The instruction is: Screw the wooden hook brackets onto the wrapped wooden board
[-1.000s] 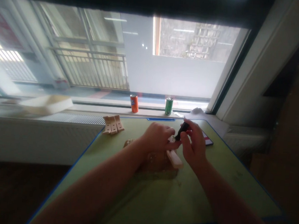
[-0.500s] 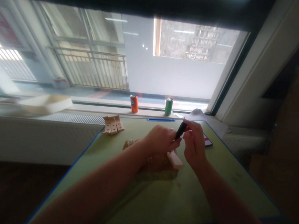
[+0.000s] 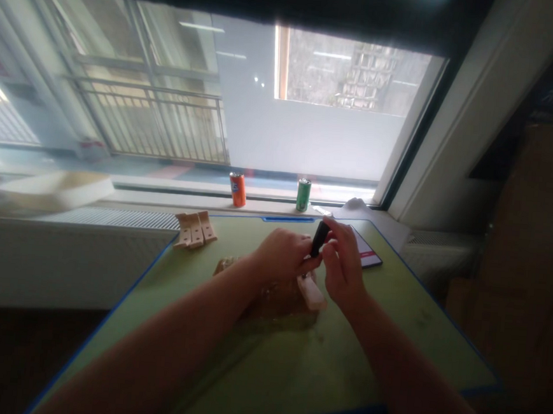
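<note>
A short black-handled tool (image 3: 320, 238) stands steeply tilted above the middle of the table; its lower end is hidden, so I cannot tell its exact kind. The fingers of my right hand (image 3: 346, 263) are closed around its upper part. My left hand (image 3: 286, 254) is bent with its fingers together at the tool's lower end; what they pinch is hidden. Just below them a pale wooden piece (image 3: 312, 294) lies at a slant over a brown, shiny block (image 3: 276, 304), which my left forearm partly covers.
Joined wooden pieces with holes (image 3: 196, 230) lie at the table's far left. A phone or tablet (image 3: 367, 251) rests behind my right hand. On the windowsill stand an orange can (image 3: 237, 190) and a green can (image 3: 303, 195). Blue edging (image 3: 105, 321) borders the green table (image 3: 419, 346).
The whole view has shifted, so everything sits slightly further left. The tool stands a little more upright between my hands, and more of the phone or tablet shows.
</note>
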Demonstrator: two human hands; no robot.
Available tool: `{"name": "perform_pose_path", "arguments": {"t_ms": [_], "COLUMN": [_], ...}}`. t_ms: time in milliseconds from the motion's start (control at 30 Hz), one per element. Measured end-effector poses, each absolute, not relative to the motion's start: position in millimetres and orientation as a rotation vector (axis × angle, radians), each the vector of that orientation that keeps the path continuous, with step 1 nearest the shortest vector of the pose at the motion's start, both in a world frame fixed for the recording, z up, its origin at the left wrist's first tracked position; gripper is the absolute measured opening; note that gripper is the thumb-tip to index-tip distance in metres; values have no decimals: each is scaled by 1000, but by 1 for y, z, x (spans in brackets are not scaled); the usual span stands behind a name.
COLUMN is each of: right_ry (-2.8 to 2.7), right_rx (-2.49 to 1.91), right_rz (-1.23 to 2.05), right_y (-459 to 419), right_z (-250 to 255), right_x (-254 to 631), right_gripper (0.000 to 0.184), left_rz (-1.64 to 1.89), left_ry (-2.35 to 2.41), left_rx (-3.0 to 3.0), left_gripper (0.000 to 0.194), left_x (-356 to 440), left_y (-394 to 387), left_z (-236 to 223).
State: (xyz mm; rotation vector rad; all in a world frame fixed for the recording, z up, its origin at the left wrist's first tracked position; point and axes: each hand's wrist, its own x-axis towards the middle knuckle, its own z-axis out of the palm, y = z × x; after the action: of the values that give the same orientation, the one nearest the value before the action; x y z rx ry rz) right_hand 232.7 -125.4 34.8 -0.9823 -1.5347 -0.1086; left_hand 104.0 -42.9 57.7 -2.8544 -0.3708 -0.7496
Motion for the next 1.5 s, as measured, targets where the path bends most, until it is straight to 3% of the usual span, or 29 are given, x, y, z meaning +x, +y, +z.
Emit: {"name": "perform_pose_path", "arguments": {"t_ms": [567,933,1167,1500], "right_ry": [-1509,-1458,-1446,-1433], "right_rx": [-1018,-1009,-1040,-1026], "right_rz": [-86,-33,-56,-100], "right_y": [-123,-123,-125,-123], "right_z": [36,37,39,39], "right_x": [234,236,239,242], "right_gripper": [37,32,31,31], "left_rz": [-927,-791,-1091,-883], "left_ry": [-403,-459,-514,-430], "left_rx": [-2872,-2947,-2782,-2830], "left_gripper": [45,32,47,40], "left_x": [102,103,101,105], "left_y": [-41,-49,-44,-46], "left_z": [61,62,61,60]}}
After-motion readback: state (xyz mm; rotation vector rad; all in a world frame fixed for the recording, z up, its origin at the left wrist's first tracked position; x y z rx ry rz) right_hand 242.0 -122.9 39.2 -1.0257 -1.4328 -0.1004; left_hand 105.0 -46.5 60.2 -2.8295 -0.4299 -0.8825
